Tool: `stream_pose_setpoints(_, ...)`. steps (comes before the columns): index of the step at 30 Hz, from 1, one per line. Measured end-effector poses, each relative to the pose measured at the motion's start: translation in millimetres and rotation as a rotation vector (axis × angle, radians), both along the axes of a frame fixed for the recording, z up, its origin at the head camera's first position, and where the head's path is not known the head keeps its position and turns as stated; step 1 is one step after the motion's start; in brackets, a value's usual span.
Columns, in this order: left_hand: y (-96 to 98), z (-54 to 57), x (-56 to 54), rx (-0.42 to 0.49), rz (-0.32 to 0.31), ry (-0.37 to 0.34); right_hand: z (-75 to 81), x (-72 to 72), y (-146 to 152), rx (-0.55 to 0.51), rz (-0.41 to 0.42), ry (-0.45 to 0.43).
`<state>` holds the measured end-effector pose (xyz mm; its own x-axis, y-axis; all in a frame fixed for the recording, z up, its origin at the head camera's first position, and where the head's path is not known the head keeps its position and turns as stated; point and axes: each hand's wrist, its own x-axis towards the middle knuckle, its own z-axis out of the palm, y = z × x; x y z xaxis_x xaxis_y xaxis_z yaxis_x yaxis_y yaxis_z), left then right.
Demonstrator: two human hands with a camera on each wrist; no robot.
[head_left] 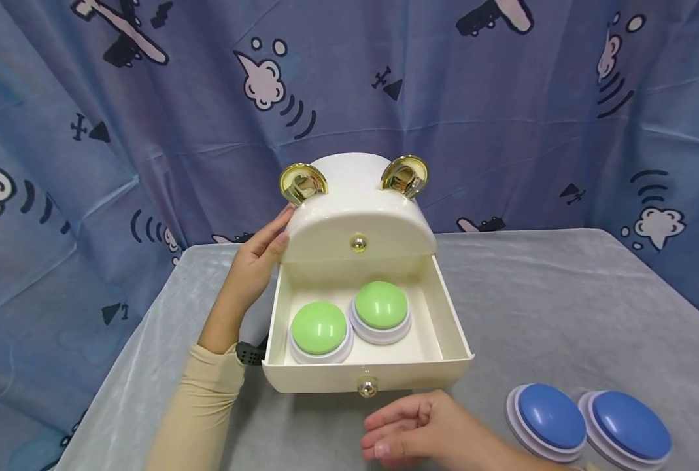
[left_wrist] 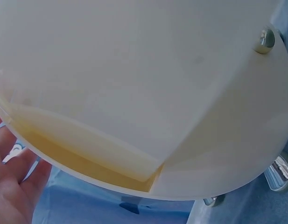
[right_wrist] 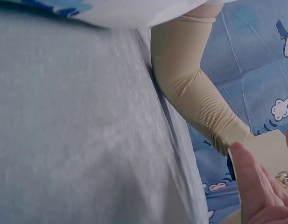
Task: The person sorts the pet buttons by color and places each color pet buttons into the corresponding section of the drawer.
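Observation:
A white storage box [head_left: 355, 216] with two gold ears stands on the table, its lower drawer [head_left: 426, 376] pulled out. Inside the drawer sit two push buttons with white bases, a green one [head_left: 320, 328] at the left and another green one [head_left: 381, 305] further back. My left hand [head_left: 254, 265] touches the box's left side with extended fingers; the left wrist view shows its fingers [left_wrist: 34, 177] at the white edge. In front of the drawer's gold knob [head_left: 367, 386], my right hand [head_left: 414, 428] is held with loosely bent fingers and nothing in it.
Two blue push buttons with white bases, one [head_left: 552, 418] beside the other [head_left: 631, 425], lie on the grey cloth-covered table [head_left: 531, 294] at the front right. A second gold knob [head_left: 358, 244] sits on the upper front. A blue patterned curtain [head_left: 337, 78] hangs behind.

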<state>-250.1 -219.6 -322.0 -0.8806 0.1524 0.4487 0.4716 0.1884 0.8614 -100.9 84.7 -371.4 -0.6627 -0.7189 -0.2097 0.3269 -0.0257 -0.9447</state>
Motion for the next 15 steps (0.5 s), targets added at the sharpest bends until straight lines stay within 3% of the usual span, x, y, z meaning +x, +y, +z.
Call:
stream_pose_setpoints(10, -1.6, 0.7, 1.0, -0.012, 0.002, -0.003, -8.0, -3.7, -8.7, -0.112, -0.078, -0.168)
stream_pose_setpoints(15, -1.9, 0.1, -0.3, -0.016, -0.001, -0.008, -7.0, -6.3, -11.4, -0.141, -0.147, -0.204)
